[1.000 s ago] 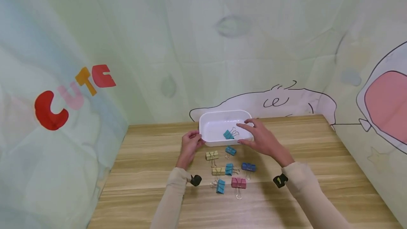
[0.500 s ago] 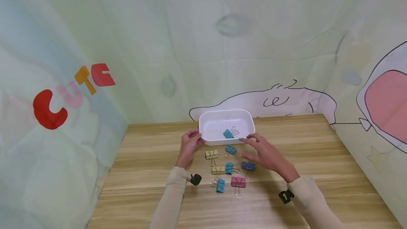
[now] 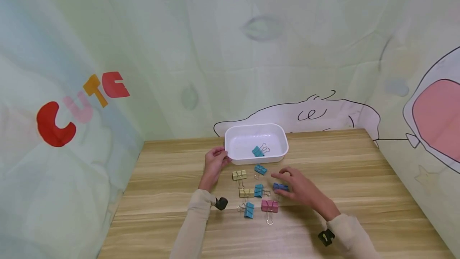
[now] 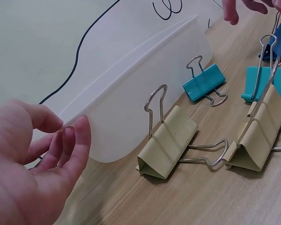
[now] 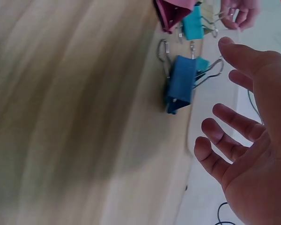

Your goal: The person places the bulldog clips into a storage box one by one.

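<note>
My left hand (image 3: 214,165) pinches the near left rim of a white plastic tub (image 4: 131,89) between thumb and fingers. Inside the tub lies a teal binder clip (image 3: 257,151). My right hand (image 3: 301,189) is over a dark blue binder clip (image 3: 280,187), its thumb and fingers spread apart. In the right wrist view a gap shows between the fingers and this blue clip (image 5: 181,82). Left of that hand lie a small blue clip (image 3: 260,169), a teal clip (image 3: 258,191) and a pink clip (image 3: 270,206).
Two cream binder clips (image 4: 168,143) lie near the tub's front, and another teal clip (image 3: 248,210) is closer to me. The wood-grain table (image 3: 161,203) ends at a printed cloth backdrop (image 3: 172,71) behind the tub.
My right hand has come back from over the tub's front right rim toward me, down to the dark blue clip. The left hand stays on the tub.
</note>
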`<act>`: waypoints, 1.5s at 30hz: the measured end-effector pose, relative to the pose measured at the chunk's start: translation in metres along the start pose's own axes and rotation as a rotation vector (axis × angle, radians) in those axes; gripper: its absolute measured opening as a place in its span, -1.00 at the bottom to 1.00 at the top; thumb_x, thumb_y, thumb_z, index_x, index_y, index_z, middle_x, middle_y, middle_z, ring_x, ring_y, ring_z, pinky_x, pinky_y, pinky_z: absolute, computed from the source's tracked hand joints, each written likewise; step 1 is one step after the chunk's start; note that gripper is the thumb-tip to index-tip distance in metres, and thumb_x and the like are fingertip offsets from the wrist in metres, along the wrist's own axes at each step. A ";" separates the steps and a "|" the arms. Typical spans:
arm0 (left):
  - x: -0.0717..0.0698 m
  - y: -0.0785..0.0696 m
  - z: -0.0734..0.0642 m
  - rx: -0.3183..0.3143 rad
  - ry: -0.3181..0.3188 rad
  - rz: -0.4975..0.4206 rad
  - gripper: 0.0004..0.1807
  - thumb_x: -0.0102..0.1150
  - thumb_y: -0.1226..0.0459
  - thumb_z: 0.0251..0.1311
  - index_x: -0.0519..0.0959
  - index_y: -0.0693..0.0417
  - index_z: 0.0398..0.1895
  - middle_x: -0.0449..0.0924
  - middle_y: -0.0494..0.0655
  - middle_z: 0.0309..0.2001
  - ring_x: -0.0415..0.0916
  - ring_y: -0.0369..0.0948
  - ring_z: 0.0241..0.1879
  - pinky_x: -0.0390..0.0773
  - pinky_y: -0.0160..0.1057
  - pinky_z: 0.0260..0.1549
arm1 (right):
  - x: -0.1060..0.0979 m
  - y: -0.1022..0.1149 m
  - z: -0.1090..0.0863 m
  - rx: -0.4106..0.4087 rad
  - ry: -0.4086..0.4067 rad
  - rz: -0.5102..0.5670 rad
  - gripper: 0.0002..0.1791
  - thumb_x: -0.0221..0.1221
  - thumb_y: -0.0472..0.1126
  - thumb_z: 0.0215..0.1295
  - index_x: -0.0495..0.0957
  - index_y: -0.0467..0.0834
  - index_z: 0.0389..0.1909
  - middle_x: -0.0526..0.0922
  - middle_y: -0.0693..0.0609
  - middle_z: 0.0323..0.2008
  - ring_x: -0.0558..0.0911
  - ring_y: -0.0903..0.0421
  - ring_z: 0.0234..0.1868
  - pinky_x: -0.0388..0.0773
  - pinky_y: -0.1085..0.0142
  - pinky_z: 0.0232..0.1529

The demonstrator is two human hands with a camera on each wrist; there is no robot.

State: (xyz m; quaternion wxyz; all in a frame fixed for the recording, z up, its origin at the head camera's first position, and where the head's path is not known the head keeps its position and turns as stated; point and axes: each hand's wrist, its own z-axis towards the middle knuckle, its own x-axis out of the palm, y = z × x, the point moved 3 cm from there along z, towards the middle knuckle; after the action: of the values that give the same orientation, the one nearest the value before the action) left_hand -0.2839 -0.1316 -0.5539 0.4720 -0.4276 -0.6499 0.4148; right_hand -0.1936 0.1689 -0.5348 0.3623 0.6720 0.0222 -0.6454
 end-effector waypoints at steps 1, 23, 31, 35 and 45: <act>0.000 0.000 0.000 0.001 0.001 -0.002 -0.63 0.09 0.55 0.40 0.39 0.59 0.21 0.49 0.08 -0.18 0.64 -0.10 -0.29 0.78 -0.30 -0.23 | 0.001 -0.001 -0.001 0.007 0.003 0.002 -0.44 0.38 0.03 0.36 0.59 -0.03 0.33 0.56 -0.12 0.17 0.54 -0.10 0.14 0.65 -0.08 0.12; -0.001 0.000 0.001 -0.005 0.005 -0.013 -0.64 0.08 0.56 0.40 0.40 0.59 0.20 0.47 0.16 -0.13 0.63 -0.06 -0.25 0.78 -0.32 -0.26 | 0.021 -0.019 -0.006 -0.057 -0.020 -0.013 -0.69 0.39 -0.23 0.33 0.75 -0.07 0.09 0.69 -0.09 0.03 0.62 -0.13 0.08 0.65 -0.12 0.14; -0.002 0.001 0.003 -0.012 0.010 -0.009 -0.62 0.09 0.55 0.40 0.40 0.58 0.23 0.46 0.18 -0.09 0.63 -0.09 -0.24 0.78 -0.30 -0.20 | 0.021 -0.020 -0.005 -0.105 -0.070 -0.017 -0.72 0.40 -0.31 0.30 0.77 -0.10 0.03 0.74 -0.01 -0.06 0.69 -0.03 -0.02 0.71 -0.02 0.03; -0.002 0.002 0.004 -0.012 0.007 -0.011 -0.63 0.09 0.56 0.40 0.41 0.58 0.22 0.46 0.18 -0.09 0.63 -0.08 -0.24 0.77 -0.30 -0.21 | 0.021 -0.019 -0.005 -0.109 -0.074 -0.023 -0.73 0.40 -0.32 0.30 0.78 -0.09 0.01 0.74 0.00 -0.09 0.70 -0.01 -0.04 0.73 0.01 0.00; -0.001 0.000 0.002 -0.012 0.009 0.002 -0.63 0.09 0.55 0.41 0.41 0.57 0.22 0.46 0.13 -0.12 0.63 -0.07 -0.24 0.78 -0.27 -0.18 | 0.020 -0.018 -0.004 -0.109 -0.072 -0.018 -0.73 0.41 -0.31 0.29 0.79 -0.10 0.00 0.75 0.02 -0.13 0.70 0.03 -0.10 0.74 0.05 -0.06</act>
State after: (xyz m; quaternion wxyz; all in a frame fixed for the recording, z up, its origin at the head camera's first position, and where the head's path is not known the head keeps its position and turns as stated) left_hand -0.2855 -0.1329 -0.5546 0.4719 -0.4332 -0.6497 0.4093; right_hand -0.1959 0.1756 -0.5611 0.3931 0.6274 0.0506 -0.6703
